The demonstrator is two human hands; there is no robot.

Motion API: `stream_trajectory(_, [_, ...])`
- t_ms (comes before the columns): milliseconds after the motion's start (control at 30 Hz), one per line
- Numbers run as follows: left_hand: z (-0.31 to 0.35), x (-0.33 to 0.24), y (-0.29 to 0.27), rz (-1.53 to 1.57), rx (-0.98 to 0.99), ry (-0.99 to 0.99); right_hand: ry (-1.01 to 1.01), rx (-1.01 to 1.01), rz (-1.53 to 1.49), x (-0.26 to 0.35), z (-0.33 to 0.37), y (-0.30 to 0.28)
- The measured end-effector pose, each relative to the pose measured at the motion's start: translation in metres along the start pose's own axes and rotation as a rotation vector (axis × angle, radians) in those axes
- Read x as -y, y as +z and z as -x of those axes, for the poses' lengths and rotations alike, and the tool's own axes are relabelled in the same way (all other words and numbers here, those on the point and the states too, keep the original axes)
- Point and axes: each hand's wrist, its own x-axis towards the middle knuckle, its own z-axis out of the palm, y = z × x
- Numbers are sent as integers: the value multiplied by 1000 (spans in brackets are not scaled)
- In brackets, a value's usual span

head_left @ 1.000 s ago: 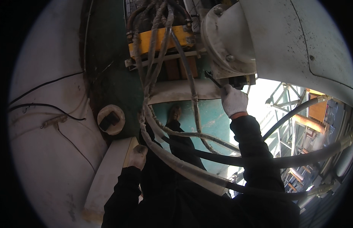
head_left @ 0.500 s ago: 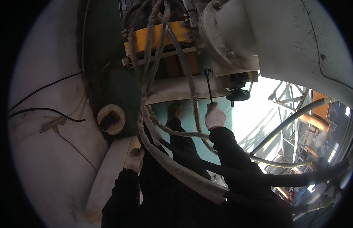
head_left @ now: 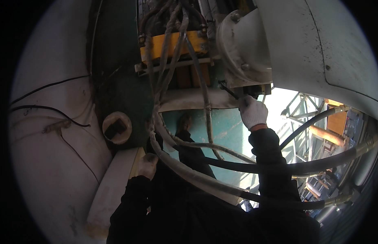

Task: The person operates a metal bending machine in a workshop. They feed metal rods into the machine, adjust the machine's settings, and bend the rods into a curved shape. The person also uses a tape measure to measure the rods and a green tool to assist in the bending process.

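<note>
My right hand [head_left: 253,112], in a white knit glove, is closed around the handle of a dark wrench [head_left: 230,90]. The wrench's head is by the lower left corner of the plate under a large round grey flange [head_left: 242,51]; the exact contact is too dark to make out. A dark fitting [head_left: 254,90] shows just above the hand. My left hand [head_left: 147,166], also gloved, has its fingers curled beside the top edge of a long pale box [head_left: 116,185]. Whatever it may grip is hidden.
Wrapped hoses [head_left: 168,69] hang from a machine with a yellow block [head_left: 174,44]. Thick black hoses [head_left: 311,164] cross in front of my right arm. A round pale fixture [head_left: 117,127] is on the left. At the right, a bright gap shows metal framework [head_left: 300,112] below.
My right hand has moved up and right, swinging the wrench handle from nearly upright to a slant toward the right. The left hand stays beside the box. The view has shifted slightly.
</note>
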Motion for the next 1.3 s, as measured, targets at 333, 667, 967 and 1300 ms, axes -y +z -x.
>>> stream_trajectory(333, [23, 4, -14, -126, 16, -171, 1, 29, 30, 14, -21, -7])
stream_trajectory(667, [21, -21, -26, 127, -12, -268, -21, -40, 41, -5, 17, 65])
stream_trajectory(967, [21, 18, -5, -432, -12, 189, 199, 214, -61, 8, 34, 216])
stream_trajectory(1300, [3, -21, -11, 183, 55, -313, 136, 18, -62, -20, 48, 59])
